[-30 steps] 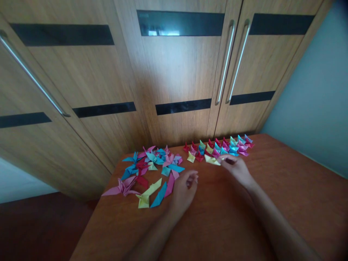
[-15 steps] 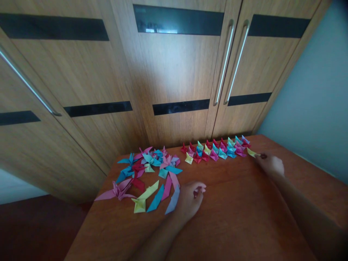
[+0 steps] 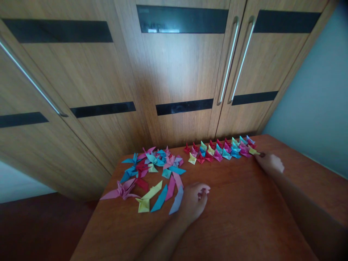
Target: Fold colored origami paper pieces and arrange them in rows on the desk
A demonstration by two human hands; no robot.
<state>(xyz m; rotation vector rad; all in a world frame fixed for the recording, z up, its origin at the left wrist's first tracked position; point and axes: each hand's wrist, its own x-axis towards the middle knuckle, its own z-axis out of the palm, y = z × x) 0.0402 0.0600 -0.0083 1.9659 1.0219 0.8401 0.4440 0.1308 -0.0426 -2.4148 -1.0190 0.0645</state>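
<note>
We see the right grip (image 3: 271, 163) at the right of the frame, thumb and fingers pinched on the near end of a small yellow paper piece (image 3: 252, 150). That piece sits at the right end of the front row, just beside a magenta folded piece (image 3: 245, 151); whether the two touch, we cannot tell.

The left grip (image 3: 194, 201), right of lower centre, lies over the worktop (image 3: 239, 217) with its fingers loosely curled. We make out nothing in it, and cannot tell if its fingertips meet. Just beside its wrist side we find a lavender strip (image 3: 176, 201), then a magenta strip (image 3: 170, 188) and a blue strip (image 3: 160, 198), all slanting alike. Further left lie a yellow folded piece (image 3: 144, 205) with one long arm, and a pink crane-like piece (image 3: 124, 190).

Above these, left of centre, we see a loose heap of folded papers (image 3: 153, 159) in blue, pink, red and pale green. Right of it, small peaked papers (image 3: 218, 156) stand in close rows along the back edge.

Behind everything rises a wooden cabinet (image 3: 174, 69) with metal handles (image 3: 230, 59) and dark bands (image 3: 185, 21); a pale blue wall (image 3: 315, 108) fills the upper right.
</note>
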